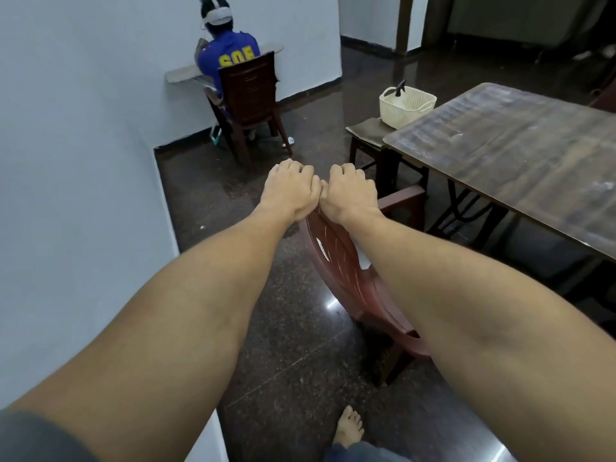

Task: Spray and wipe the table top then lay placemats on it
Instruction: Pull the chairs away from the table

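Bare forearms reach out from the bottom of the view toward a dark red plastic chair (346, 271), and both hands are curled shut over the top edge of its backrest: the left hand (290, 191) and the right hand (348, 191) sit knuckle to knuckle, touching each other, with fingers wrapped over the far side of the rail out of sight. The chair leans back toward the person, so it seems to be mid-tilt or mid-drag, which looks like clearing room before any cleaning starts. The table (520, 155) stands to the right of the chair and close beside it, its worn, streaked top bare, with no placemats in view. Beyond the chair, against the table's far corner, a stool (363, 135) carries a cream basket (406, 106) with a dark spray trigger (400, 86) poking up from it, most likely the bottle the job needs. To move the chair well, I would spread the hands wider along the rail for control, keep the legs low to the glossy floor (283, 328), and swing it left, away from the table, minding the bare foot (348, 426) just behind the chair. Another person (230, 48) sits well beyond the chair, facing the wall.
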